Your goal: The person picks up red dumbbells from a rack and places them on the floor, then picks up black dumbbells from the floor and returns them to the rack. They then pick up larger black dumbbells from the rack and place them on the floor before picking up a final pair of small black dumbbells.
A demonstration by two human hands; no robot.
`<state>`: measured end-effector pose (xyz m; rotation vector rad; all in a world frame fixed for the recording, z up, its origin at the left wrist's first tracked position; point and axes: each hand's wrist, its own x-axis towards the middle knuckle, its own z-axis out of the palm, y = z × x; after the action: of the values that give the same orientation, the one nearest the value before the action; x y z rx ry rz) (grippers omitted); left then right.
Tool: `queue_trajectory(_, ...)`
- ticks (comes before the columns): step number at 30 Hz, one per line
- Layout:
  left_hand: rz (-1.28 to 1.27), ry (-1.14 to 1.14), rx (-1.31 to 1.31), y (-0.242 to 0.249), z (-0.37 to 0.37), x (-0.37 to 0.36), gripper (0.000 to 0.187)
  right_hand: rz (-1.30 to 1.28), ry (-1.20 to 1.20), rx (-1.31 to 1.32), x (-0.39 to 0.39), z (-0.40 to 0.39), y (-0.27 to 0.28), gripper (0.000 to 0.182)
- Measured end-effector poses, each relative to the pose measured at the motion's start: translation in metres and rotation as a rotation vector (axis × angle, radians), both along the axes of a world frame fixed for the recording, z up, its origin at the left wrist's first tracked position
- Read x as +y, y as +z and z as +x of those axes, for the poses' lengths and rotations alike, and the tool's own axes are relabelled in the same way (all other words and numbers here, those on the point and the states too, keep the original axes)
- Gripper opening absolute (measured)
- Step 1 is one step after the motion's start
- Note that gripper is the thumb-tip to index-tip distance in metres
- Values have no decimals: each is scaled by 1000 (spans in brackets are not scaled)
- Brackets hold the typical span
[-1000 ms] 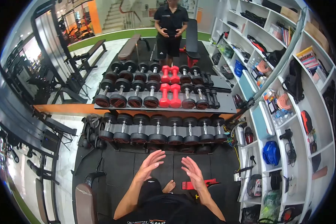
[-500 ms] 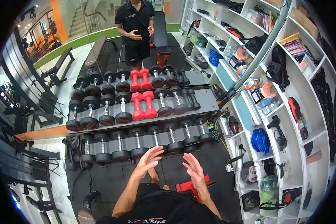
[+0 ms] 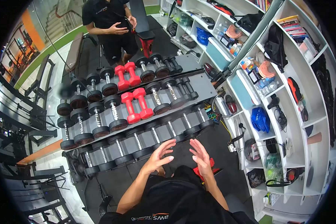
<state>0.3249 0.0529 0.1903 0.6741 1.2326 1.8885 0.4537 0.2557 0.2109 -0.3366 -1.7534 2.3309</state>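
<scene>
My left hand (image 3: 158,157) is raised in front of my chest, fingers stretched out and holding nothing. Level with it, my right hand (image 3: 202,158) is also bare, its fingers apart and its palm facing the left one. A gap separates the two hands. Just beyond them stands a dumbbell rack (image 3: 209,84) with black dumbbells (image 3: 115,112) on two tiers. A pair of red dumbbells (image 3: 143,103) sits on the upper tier. Neither hand touches the rack. Below my right hand, part of a red metal frame (image 3: 212,166) shows near the floor.
White shelves (image 3: 283,127) on the right hold bags, books and a blue plastic bag (image 3: 260,120). A mirror behind the rack seems to reflect the dumbbells and a person in a black shirt (image 3: 107,16). Gym machines (image 3: 44,123) stand at left; cables (image 3: 224,123) lie beside the rack.
My hands have come closer together, the right one shifting right a little. The view has turned, so the rack appears tilted and the reflected person sits further left and higher.
</scene>
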Motion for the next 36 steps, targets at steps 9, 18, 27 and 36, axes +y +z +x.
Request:
queue_trajectory(9,-15,46,-29,-7,-23,10,72,46,13,-13,17,-32,-5,74)
queue_trajectory(18,-122,93,-15,-10,-40,64,71,20,-6,-23,73,-44,-12,73)
queue_trajectory(27,-234,140,-31,-19,-24,156,73,60,21,-47,189,-31,-9,78)
queue_trajectory(36,-274,212,-10,-9,-1,220,73,42,-10,-39,283,-17,-20,72)
